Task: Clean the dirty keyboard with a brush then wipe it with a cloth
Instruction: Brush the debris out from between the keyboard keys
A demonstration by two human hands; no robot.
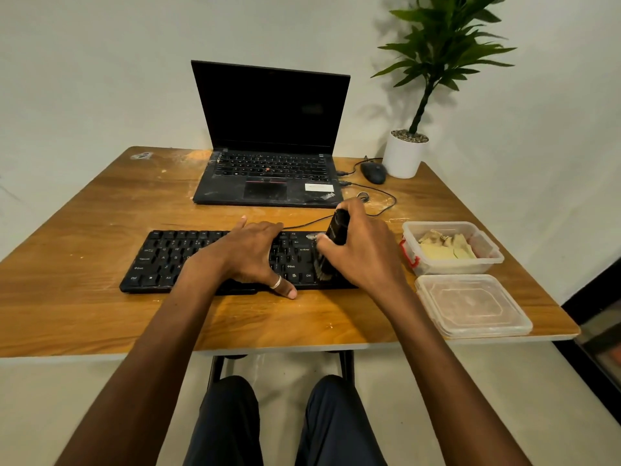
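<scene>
A black external keyboard (168, 257) lies across the middle of the wooden table (84, 314), dusted with pale specks. My left hand (250, 255) lies flat on its middle keys, fingers straight, thumb over the near edge. My right hand (364, 250) grips a black brush (337, 227) by its handle. The brush's bristles (322, 267) touch the keys at the keyboard's right end. A yellowish cloth (447, 247) sits crumpled in an open clear plastic box (494, 255) to the right of the keyboard.
A dusty open laptop (268, 176) stands behind the keyboard, with a cable (386, 203) running off its right side. A black mouse (373, 172) and a potted plant (403, 156) are at the back right. The box's lid (472, 306) lies near the front right edge.
</scene>
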